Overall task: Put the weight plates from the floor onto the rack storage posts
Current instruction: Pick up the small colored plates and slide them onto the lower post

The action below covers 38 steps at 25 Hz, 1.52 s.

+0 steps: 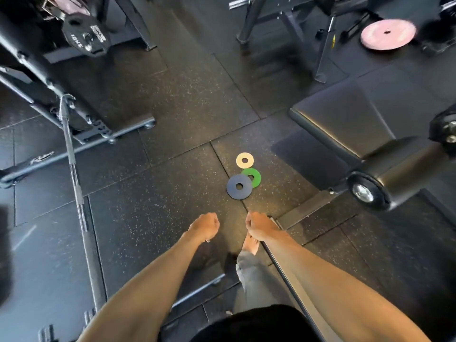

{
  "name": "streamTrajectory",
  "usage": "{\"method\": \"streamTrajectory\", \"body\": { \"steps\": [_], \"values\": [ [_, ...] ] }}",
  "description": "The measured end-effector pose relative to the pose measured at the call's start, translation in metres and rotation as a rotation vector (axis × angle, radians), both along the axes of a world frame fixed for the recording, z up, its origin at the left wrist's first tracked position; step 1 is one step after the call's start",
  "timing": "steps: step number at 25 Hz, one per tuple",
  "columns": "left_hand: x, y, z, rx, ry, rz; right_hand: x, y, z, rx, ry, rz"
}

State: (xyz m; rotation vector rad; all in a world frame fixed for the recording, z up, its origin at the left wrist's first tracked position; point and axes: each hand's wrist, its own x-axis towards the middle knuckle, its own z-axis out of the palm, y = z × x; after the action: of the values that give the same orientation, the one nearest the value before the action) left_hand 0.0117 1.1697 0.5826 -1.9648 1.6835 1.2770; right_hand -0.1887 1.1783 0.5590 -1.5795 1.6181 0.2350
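Note:
Three small weight plates lie flat on the black rubber floor ahead of me: a cream plate farthest away, a green plate behind and partly under a dark blue plate. My left hand and my right hand reach forward just short of the blue plate, both with fingers curled in and nothing in them. A black rack stands at the upper left, with a black 10 kg plate on one of its posts.
A barbell lies along the floor at the left beside the rack's base. A black padded bench with wheels fills the right. A pink plate lies flat at the far upper right. My bare foot is below my right hand.

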Motion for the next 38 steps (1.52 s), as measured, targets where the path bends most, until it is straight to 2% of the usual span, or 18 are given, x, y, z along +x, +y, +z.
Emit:
{"method": "streamTrajectory", "body": {
  "steps": [3, 8, 14, 21, 24, 26, 32, 35, 38],
  "values": [
    [-0.016, -0.061, -0.016, 0.031, -0.002, -0.001, -0.008, -0.058, -0.023, 0.051, -0.003, 0.018],
    [-0.043, -0.164, -0.086, 0.041, 0.026, 0.005, -0.022, -0.152, -0.086, 0.102, -0.016, 0.007],
    [-0.055, -0.26, -0.267, 0.033, 0.001, -0.014, -0.028, -0.232, -0.244, 0.105, 0.006, -0.157],
    [-0.068, -0.329, -0.512, 0.076, -0.004, 0.167, -0.039, -0.293, -0.478, 0.146, 0.068, -0.478],
    [-0.081, -0.353, -0.59, 0.011, -0.061, 0.083, -0.054, -0.32, -0.551, 0.062, 0.128, -0.622],
    [-0.091, -0.368, -0.629, -0.045, -0.052, -0.025, -0.067, -0.341, -0.59, -0.002, 0.206, -0.643],
    [-0.093, -0.4, -0.682, -0.157, -0.17, -0.377, -0.078, -0.399, -0.655, 0.012, 0.372, -0.607],
    [-0.099, -0.405, -0.681, -0.141, -0.128, -0.324, -0.077, -0.413, -0.661, 0.01, 0.393, -0.616],
    [-0.095, -0.406, -0.67, -0.043, -0.041, -0.254, -0.078, -0.409, -0.656, -0.015, 0.407, -0.623]
  ]
}}
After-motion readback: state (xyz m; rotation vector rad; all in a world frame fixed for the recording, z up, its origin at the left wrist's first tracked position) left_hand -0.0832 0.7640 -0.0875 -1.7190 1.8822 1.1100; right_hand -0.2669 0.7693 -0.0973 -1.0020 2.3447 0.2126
